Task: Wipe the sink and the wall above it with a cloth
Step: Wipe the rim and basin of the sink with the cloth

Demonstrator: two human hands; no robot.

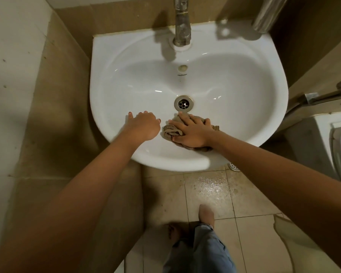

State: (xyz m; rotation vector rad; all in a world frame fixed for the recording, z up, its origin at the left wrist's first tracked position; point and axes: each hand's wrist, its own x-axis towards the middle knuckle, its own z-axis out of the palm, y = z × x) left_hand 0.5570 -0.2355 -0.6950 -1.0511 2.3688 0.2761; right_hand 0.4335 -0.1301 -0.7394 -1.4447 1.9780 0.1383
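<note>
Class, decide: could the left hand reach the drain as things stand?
Probably yes. The left hand rests inside the sink, and only bare basin lies between it and the drain; the cloth lies aside.

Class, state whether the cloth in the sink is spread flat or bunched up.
Bunched up: the cloth shows crumpled folds beneath the right hand pressing it against the sink.

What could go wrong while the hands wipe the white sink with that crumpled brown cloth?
1. The shiny wet patch on the beige floor tiles lies just ahead of the bare foot; a slip seems possible.
2. The right hand presses the crumpled brown cloth close to the round metal drain of the white ceramic sink; an edge might catch there.
</note>
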